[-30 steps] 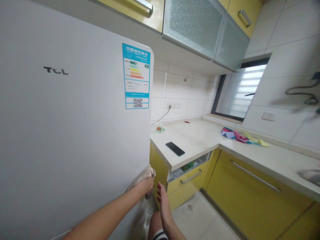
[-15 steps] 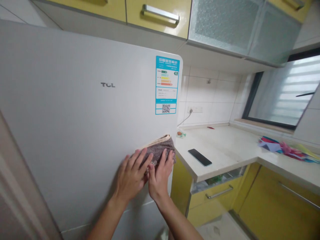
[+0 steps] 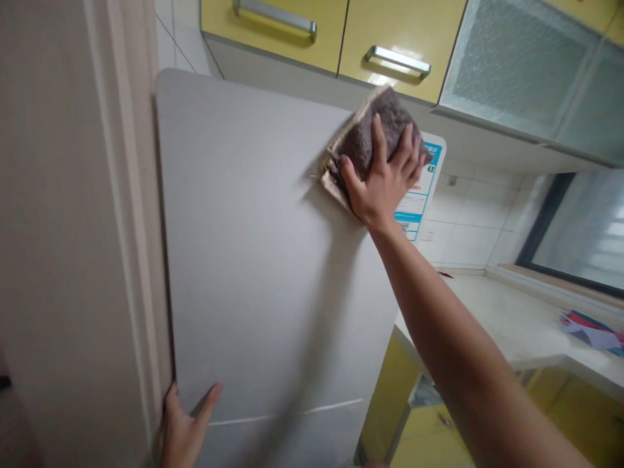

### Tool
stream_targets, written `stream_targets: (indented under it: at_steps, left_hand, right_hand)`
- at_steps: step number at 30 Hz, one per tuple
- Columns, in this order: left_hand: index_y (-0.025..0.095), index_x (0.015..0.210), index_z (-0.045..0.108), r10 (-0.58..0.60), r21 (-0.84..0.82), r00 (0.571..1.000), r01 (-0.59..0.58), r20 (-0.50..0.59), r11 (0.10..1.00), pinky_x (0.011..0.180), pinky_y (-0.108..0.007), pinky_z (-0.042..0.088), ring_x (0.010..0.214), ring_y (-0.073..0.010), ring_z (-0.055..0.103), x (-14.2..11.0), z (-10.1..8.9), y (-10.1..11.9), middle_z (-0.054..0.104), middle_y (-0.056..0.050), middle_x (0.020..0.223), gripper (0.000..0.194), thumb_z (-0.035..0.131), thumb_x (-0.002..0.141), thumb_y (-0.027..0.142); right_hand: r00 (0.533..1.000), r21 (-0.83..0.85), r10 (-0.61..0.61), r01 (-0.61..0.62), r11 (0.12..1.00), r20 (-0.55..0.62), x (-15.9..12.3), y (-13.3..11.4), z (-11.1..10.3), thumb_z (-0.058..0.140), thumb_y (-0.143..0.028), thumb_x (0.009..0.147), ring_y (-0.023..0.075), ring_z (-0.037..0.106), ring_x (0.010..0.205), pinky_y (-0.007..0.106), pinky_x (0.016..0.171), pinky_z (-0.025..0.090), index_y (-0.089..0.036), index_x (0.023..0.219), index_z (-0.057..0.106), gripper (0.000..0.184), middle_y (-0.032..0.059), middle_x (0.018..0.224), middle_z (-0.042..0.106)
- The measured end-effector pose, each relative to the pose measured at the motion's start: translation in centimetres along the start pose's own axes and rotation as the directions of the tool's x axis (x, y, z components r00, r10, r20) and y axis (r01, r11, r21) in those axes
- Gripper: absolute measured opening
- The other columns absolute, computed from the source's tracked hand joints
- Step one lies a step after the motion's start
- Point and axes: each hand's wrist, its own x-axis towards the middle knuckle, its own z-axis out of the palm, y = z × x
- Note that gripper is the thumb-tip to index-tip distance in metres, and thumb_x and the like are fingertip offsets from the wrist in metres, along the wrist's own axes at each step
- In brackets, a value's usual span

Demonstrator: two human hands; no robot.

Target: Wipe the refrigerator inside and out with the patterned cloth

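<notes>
Greyish cloth (image 3: pixel 359 144) lies under the splayed right grip (image 3: pixel 385 190), left grip (image 3: pixel 185 430) parted at fridge (image 3: pixel 253 247).

The white countertop (image 3: pixel 517 318) bears a colourful pile (image 3: pixel 592 333) and something red (image 3: pixel 445 275).

Before us, the fridge (image 3: pixel 263 247) stands between door frame (image 3: pixel 121 195), left, and counter (image 3: pixel 497 325), right, below cupboards (image 3: pixel 365 26). The cloth (image 3: pixel 358 144) lies between our right grip (image 3: pixel 385 188) and the fridge, partly over the sticker (image 3: pixel 413 207); our left grip (image 3: pixel 185 434) is at the fridge's left edge.
</notes>
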Motion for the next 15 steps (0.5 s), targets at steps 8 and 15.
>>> stream_targets:
  at_steps: [8,15]
  left_hand:
    - [0.014,0.149,0.053,-0.055,0.024,0.998,0.054,0.022,0.998,0.124,-0.058,0.048,0.143,-0.0473,0.061,-0.1,-1.1,2.2,0.065,-0.025,0.151,0.119,0.065,0.064,0.096]
    - [0.013,0.148,0.056,0.018,0.116,0.997,-0.026,0.075,0.993,0.110,-0.057,0.058,0.133,-0.0467,0.069,0.1,-2.3,2.5,0.072,-0.024,0.143,0.106,0.061,0.073,0.088]
  right_hand:
    - [0.837,0.350,-0.510,0.426,0.834,0.198,-4.0,-17.5,4.0,0.046,-0.062,0.111,0.0411,-0.010,0.168,0.069,0.133,-0.001,-0.021,0.173,0.040,0.074,0.0057,0.184,0.012]
    - [0.530,0.619,-0.773,0.490,0.614,0.349,-26.9,-18.4,1.0,0.061,-0.045,0.112,0.0275,0.014,0.171,0.046,0.140,0.022,-0.025,0.171,0.044,0.064,0.0073,0.182,0.023]
